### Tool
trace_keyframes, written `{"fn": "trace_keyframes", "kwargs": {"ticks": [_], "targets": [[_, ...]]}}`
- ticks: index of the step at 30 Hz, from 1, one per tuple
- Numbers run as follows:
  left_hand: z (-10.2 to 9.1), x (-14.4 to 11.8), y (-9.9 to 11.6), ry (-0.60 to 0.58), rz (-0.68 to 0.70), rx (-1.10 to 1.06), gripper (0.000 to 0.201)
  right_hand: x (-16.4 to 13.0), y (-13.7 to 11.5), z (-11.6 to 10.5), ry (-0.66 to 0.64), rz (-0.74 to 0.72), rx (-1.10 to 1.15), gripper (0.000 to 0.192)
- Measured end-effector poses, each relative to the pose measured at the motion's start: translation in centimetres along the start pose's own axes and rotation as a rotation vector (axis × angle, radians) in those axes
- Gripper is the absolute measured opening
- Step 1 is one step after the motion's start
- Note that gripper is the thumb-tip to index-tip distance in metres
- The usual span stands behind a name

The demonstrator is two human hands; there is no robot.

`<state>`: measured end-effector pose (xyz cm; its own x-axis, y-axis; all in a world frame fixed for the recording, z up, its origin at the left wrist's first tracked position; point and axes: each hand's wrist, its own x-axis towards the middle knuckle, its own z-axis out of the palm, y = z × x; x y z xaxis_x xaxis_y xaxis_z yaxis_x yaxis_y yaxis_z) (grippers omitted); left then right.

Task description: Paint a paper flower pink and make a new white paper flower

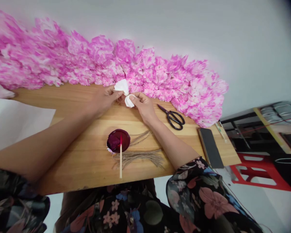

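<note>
A piece of white tissue paper [122,86], pinched in at its middle like a bow, is held above the far part of the wooden table. My left hand [111,97] is closed on its upper left part with thumb and fingers. My right hand [145,106] pinches near the narrow middle, where a thin strand seems to cross; my fingers partly hide it. Nearer to me is a small dish of dark red liquid [118,141], with a red-tipped wooden stick [121,161] resting on its rim. Brown twine strands [142,156] lie beside the dish.
Pink and white paper flowers [145,69] are heaped along the wall. Black-handled scissors [173,117] lie right of my right hand. A phone [210,147] rests at the table's right end, a white sheet [19,121] at the left. A red stool [262,171] stands beyond.
</note>
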<state>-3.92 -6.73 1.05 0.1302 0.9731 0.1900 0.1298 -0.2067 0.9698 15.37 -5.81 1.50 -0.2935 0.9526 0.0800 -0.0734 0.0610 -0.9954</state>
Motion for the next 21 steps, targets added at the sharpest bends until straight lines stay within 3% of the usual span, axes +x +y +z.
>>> {"fn": "trace_keyframes", "kwargs": {"ticks": [4, 7, 13, 21], "targets": [[-0.3, -0.3, 1.3, -0.062, 0.004, 0.217, 0.043, 0.2, 0.5, -0.4, 0.112, -0.093, -0.081, 0.055], [-0.1, -0.5, 1.8, -0.074, 0.016, 0.274, 0.037, 0.1, 0.5, -0.4, 0.091, -0.096, -0.101, 0.055], [0.3, -0.3, 1.3, -0.027, 0.012, 0.292, 0.027, -0.1, 0.4, 0.0, -0.005, -0.110, -0.144, 0.058], [0.3, -0.2, 1.2, -0.027, 0.043, 0.276, 0.027, -0.1, 0.4, -0.2, 0.035, -0.145, -0.196, 0.054]]}}
